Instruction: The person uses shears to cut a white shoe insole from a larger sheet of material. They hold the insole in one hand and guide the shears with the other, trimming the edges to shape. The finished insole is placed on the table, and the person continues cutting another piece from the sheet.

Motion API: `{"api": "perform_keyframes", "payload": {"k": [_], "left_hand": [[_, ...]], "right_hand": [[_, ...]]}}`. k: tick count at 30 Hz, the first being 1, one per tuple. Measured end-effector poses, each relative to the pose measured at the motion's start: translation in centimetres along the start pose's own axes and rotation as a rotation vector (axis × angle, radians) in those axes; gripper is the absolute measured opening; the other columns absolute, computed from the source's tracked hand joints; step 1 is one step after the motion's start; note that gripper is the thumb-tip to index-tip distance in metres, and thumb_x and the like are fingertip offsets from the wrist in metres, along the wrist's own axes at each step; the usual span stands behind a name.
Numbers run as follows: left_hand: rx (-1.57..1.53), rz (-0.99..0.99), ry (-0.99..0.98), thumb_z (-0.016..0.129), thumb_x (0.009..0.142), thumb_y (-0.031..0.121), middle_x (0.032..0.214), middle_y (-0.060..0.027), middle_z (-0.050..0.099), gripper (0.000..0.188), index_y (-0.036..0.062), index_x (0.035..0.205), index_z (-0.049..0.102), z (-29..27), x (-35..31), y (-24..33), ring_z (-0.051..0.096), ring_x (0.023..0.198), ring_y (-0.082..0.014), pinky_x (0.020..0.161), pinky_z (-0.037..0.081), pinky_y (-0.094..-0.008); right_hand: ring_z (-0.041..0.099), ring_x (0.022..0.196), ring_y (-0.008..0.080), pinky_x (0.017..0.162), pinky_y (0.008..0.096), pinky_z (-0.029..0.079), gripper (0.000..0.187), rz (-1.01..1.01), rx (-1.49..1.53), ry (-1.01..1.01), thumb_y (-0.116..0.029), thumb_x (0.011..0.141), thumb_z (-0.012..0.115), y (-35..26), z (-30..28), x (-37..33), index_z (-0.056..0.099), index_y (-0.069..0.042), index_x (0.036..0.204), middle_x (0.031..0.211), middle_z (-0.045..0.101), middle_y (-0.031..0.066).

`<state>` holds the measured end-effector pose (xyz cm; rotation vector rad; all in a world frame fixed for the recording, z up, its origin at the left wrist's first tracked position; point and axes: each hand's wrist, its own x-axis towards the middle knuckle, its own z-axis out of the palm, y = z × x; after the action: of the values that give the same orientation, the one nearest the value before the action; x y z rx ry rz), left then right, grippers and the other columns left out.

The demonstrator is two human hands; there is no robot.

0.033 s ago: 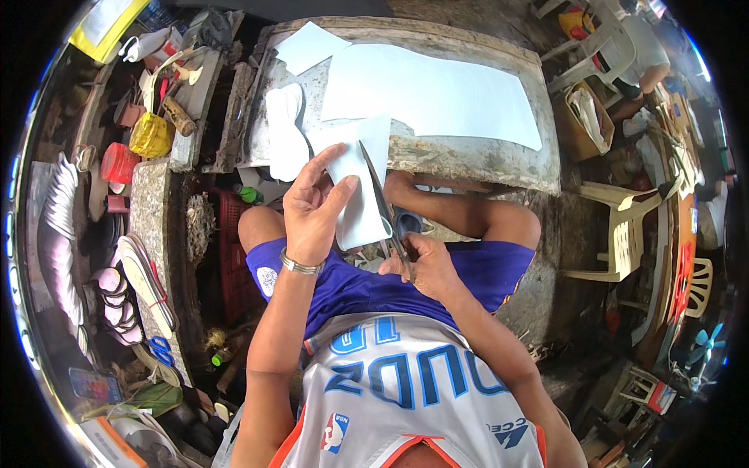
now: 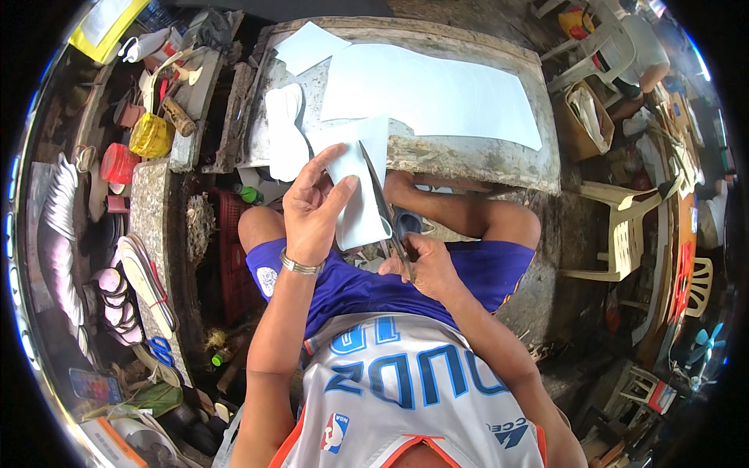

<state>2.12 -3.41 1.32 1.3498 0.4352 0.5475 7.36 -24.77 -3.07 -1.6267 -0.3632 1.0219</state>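
My left hand (image 2: 312, 209) pinches a white flexible sheet (image 2: 353, 214) between thumb and fingers over my lap. The sheet's lower edge curls toward me. Closed round the handles of large dark scissors (image 2: 380, 191) is my right hand (image 2: 424, 267), just to the right of the sheet. One long blade lies across the sheet's face, pointing away from me; where the other blade runs is hard to see. Beyond my left hand, white sole-shaped pieces (image 2: 284, 125) lie at the left of a worn low table (image 2: 476, 162).
A large white sheet (image 2: 429, 86) and a smaller white piece (image 2: 310, 48) lie on the table. Footwear soles (image 2: 147, 285) and a yellow container (image 2: 151, 136) crowd the left side. At right stand a cream plastic chair (image 2: 620, 234) and a cardboard box (image 2: 581, 129); another person sits far right.
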Motion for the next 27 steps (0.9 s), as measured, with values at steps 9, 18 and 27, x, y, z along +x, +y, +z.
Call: {"api": "perform_keyframes", "payload": {"k": [9, 18, 27], "left_hand": [[-0.007, -0.035, -0.035, 0.073, 0.095, -0.002, 0.128, -0.0041, 0.068, 0.048, -0.0022, 0.142, 0.061, 0.0, -0.2, 0.4, 0.062, 0.107, -0.0073, 0.091, 0.053, -0.0231], [0.015, -0.104, -0.102, 0.074, 0.093, -0.002, 0.135, -0.0108, 0.067, 0.050, -0.0042, 0.142, 0.061, 0.6, -1.3, 1.1, 0.063, 0.117, -0.0132, 0.100, 0.052, -0.0289], [0.066, -0.091, -0.139, 0.073, 0.093, -0.002, 0.129, -0.0080, 0.070, 0.049, -0.0031, 0.141, 0.062, 0.2, -1.2, 1.7, 0.064, 0.108, -0.0091, 0.093, 0.054, -0.0254]], "right_hand": [[0.052, 0.070, 0.0053, 0.061, 0.0248, 0.043, 0.052, -0.014, 0.114, -0.076, -0.045, 0.077, 0.094, -0.3, -0.4, -0.1, 0.069, -0.001, 0.091, 0.078, 0.061, -0.0030], [0.051, 0.071, 0.0058, 0.061, 0.0230, 0.042, 0.063, -0.055, 0.254, -0.114, -0.056, 0.076, 0.092, -1.8, -1.0, 1.2, 0.065, -0.003, 0.096, 0.080, 0.059, -0.0035], [0.049, 0.067, 0.0049, 0.055, 0.0222, 0.037, 0.056, -0.033, 0.125, -0.071, -0.050, 0.076, 0.094, -2.0, -1.6, 0.8, 0.067, -0.004, 0.093, 0.077, 0.058, -0.0041]]}}
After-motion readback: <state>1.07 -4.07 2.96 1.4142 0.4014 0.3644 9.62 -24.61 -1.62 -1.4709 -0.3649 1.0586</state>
